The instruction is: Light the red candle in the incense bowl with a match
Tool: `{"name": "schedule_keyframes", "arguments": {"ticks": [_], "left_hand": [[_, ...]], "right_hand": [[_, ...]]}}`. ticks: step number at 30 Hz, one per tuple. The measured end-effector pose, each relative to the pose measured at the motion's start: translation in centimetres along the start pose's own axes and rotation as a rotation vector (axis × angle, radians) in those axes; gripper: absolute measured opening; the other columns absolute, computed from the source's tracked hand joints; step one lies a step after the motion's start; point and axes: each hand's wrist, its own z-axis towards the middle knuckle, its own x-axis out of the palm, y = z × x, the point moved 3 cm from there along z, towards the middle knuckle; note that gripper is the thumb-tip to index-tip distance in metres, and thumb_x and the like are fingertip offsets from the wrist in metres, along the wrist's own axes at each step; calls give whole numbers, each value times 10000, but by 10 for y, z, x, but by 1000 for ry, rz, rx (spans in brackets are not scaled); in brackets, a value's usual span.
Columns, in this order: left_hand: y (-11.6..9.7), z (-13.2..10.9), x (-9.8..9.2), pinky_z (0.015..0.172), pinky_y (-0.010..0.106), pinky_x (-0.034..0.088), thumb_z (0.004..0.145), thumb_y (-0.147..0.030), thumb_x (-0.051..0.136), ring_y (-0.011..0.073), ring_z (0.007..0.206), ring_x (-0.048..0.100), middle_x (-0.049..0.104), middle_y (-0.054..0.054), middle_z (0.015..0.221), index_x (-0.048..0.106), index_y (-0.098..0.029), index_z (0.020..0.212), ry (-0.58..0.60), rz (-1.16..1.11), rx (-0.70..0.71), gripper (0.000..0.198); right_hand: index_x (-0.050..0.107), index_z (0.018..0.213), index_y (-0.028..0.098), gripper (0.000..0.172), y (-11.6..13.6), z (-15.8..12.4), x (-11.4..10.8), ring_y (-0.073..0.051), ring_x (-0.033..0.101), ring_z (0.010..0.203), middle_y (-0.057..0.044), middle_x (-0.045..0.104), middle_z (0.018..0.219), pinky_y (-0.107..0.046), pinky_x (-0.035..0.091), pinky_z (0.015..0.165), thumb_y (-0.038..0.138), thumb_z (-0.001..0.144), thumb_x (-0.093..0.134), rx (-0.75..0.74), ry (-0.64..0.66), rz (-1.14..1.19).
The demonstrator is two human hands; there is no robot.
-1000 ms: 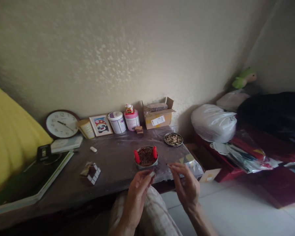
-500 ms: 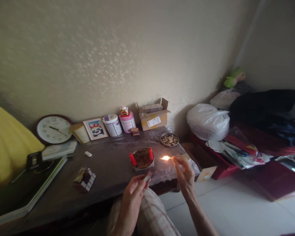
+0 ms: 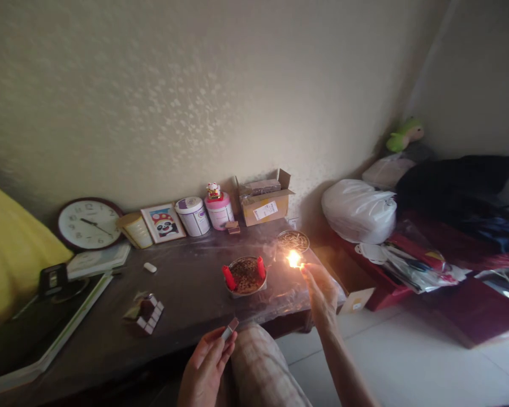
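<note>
Right hand (image 3: 322,293) pinches a burning match (image 3: 301,266) by its end, flame (image 3: 294,259) just in front of a dish (image 3: 279,244) of matchsticks. Left hand (image 3: 206,362), lower, grips a small matchbox (image 3: 230,328) between thumb and fingers. Bowl (image 3: 250,293) of brown granules on the surface (image 3: 186,288), two red candles (image 3: 229,278) standing in it, left one tilted.

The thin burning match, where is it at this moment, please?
In the head view, the thin burning match is right of centre, pinched in the right hand; the round dish of pale matchsticks shows just above it.
</note>
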Motion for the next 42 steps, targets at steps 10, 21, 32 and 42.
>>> {"name": "schedule_keyframes", "arguments": {"ticks": [10,21,32,42], "left_hand": [[2,1,-23,820,256,548,556,-394,877,188,900,713,800,69,967,784,-197,844,60,-41,-15,361],[3,4,-29,821,263,550,548,-376,884,199,898,718,803,77,946,787,-190,834,42,-79,-28,355],[6,7,-40,835,259,546,556,-365,882,196,908,722,806,83,914,787,-192,827,44,-105,-55,335],[9,8,-44,830,287,555,527,-366,895,220,920,721,801,85,966,787,-191,824,25,-106,-56,362]], "right_hand": [[685,755,180,254,-1,-3,17,-165,554,713,-16,657,742,-283,455,680,426,712,724,112,55,136],[697,782,181,275,-3,-4,34,-166,576,668,-19,679,714,-280,448,643,452,735,703,127,123,126],[679,749,183,241,-7,1,50,-175,622,680,-24,703,720,-305,496,682,413,701,736,130,184,200],[677,755,176,223,-11,7,58,-164,603,672,-22,685,739,-282,483,642,392,717,711,104,219,157]]}}
